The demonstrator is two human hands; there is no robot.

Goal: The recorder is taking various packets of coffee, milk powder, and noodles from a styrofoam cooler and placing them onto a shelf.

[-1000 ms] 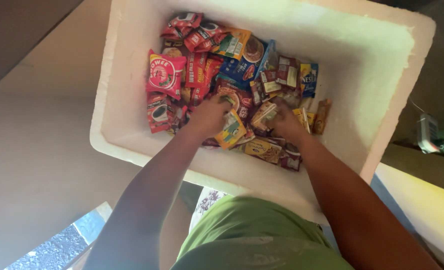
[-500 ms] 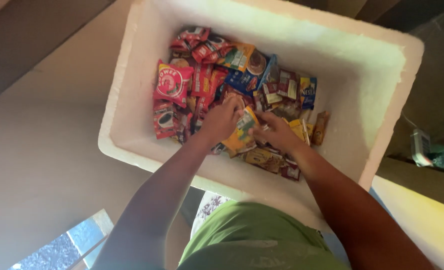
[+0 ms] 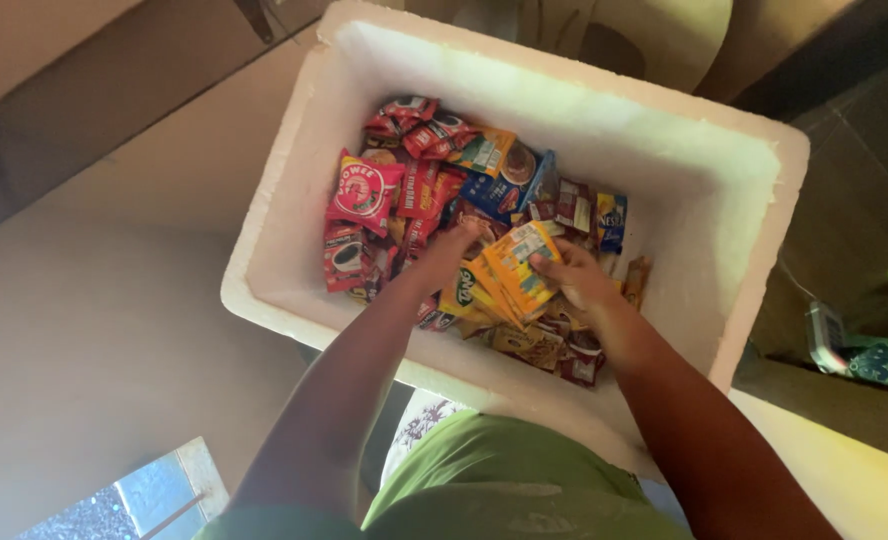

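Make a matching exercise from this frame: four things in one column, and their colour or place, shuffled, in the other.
Things:
1. foam box
2. round-logo packet
3. left hand
4. yellow sachets

Descriptions:
A. pink and red, at the pile's left edge
B. white, holding all the packets
C. gripped by the right hand
D. fingers down among the red packets

Pairs: 1-B, 2-A, 3-D, 4-C
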